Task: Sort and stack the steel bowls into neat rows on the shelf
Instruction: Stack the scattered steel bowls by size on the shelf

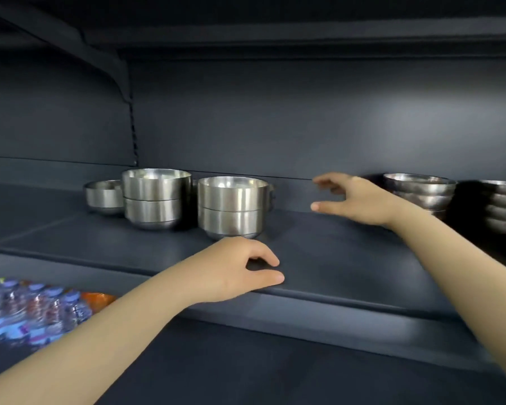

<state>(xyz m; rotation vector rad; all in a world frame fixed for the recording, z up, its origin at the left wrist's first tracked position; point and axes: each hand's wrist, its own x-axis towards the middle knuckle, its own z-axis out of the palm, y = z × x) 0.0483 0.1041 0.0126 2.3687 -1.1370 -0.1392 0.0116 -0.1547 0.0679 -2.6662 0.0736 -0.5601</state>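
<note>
On the dark shelf (pixel 319 258) stand two stacks of two steel bowls, one in the middle (pixel 231 207) and one to its left (pixel 155 197). A single small bowl (pixel 104 197) sits behind at the far left. To the right are a taller stack of bowls (pixel 421 190) and a blurred stack (pixel 503 206) at the frame's edge. My left hand (pixel 240 267) hovers over the shelf's front, just in front of the middle stack, fingers loosely curled and holding nothing. My right hand (pixel 354 200) is raised between the middle stack and the right stack, fingers spread, empty.
A shrink-wrapped pack of water bottles (pixel 30 311) with blue caps lies on the lower shelf at the left. An upper shelf (pixel 275 39) overhangs the bowls. A slotted upright (pixel 133 133) runs down the back panel at the left.
</note>
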